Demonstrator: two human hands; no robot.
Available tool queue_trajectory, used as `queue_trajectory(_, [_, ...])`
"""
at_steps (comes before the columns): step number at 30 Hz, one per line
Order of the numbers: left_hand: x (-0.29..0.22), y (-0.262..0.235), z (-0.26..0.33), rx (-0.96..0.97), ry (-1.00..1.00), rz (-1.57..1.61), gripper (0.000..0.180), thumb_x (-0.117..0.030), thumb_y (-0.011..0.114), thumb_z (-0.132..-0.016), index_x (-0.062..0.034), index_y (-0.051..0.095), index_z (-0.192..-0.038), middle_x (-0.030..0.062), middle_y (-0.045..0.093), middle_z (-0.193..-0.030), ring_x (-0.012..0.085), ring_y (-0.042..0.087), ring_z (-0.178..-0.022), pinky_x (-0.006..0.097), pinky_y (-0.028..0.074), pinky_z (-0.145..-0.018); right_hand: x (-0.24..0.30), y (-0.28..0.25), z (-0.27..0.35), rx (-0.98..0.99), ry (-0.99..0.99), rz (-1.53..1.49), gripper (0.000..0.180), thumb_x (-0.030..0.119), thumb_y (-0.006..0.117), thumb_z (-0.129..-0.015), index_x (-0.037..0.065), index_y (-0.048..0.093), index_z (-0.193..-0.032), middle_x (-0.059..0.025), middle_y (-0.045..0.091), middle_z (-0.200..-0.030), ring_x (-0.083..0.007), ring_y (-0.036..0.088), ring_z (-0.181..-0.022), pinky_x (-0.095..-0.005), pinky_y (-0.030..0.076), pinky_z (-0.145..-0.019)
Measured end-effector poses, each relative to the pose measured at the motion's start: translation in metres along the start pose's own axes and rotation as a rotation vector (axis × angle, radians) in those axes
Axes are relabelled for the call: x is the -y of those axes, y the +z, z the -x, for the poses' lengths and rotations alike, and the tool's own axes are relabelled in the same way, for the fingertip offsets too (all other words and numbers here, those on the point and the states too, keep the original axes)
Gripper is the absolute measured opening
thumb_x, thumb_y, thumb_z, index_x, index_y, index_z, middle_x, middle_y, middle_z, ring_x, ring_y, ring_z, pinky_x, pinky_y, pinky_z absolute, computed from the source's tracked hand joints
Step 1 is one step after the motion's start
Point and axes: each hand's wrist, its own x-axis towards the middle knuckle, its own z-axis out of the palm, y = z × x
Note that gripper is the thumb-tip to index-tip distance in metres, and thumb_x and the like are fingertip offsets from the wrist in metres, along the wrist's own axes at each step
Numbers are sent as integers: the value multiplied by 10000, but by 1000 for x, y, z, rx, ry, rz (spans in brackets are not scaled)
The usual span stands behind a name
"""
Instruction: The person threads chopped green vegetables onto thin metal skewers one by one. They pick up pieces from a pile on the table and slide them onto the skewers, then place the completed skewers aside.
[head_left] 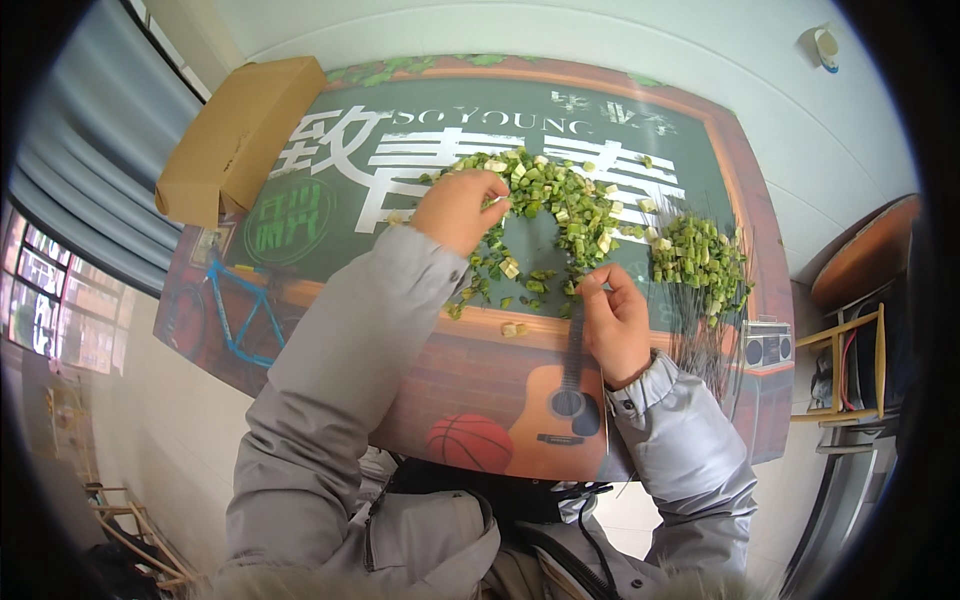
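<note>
A loose heap of small green and cream pieces [575, 205], like artificial buds, curves across the middle of the printed tabletop [420, 260]. Over its left side is my left hand [460, 210], thumb and fingers drawn together; anything between them is hidden or too small to name. My right hand [617, 325] is closed in a pinch at the heap's near right edge, and what it holds cannot be made out. To the right lies a bunch of thin dark stems [705, 345] with green and pale buds [700, 262] at their far ends.
A brown cardboard box [240, 135] stands at the table's far left corner. Blue-grey curtains [100, 150] hang at the left. Wooden-framed chairs or stools [850, 365] are at the right, beyond the table edge. A pale wall [600, 40] runs behind.
</note>
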Motion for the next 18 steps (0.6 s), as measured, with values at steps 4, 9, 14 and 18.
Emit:
queue_trajectory(4, [5, 22, -17, 20, 44, -319, 185, -153, 677, -733, -51, 641, -883, 127, 614, -894, 310, 563, -879, 391, 447, -792, 0, 0, 1, 11, -41, 9, 123, 144, 473, -924, 48, 465, -848, 39, 442, -533, -24, 342, -398, -197, 258, -361])
queue_trajectory(9, [7, 36, -24, -1, -14, -388, 188, -132, 698, -689, -64, 597, -832, 117, 578, -871, 319, 531, -895, 407, 432, -795, 0, -1, 1, 31, -49, 32, 145, 179, 461, -934, 60, 468, -851, 47, 441, -537, -17, 333, -388, -186, 250, -361])
queue_trajectory(14, [1, 35, -19, -113, 102, -383, 228, -117, 698, -684, -57, 521, -815, 114, 539, -834, 320, 514, -853, 412, 428, -749, 0, -1, 0, 42, -62, 27, 144, 177, 457, -936, 59, 468, -853, 54, 427, -517, -16, 333, -388, -186, 248, -360])
queue_trajectory(18, [-7, 26, -5, -181, 141, -146, 233, -117, 696, -703, -45, 500, -807, 82, 524, -787, 241, 509, -747, 349, 426, -656, 0, 0, 1, 45, -47, 23, 148, 177, 455, -937, 58, 468, -851, 53, 427, -518, -15, 334, -389, -185, 246, -360])
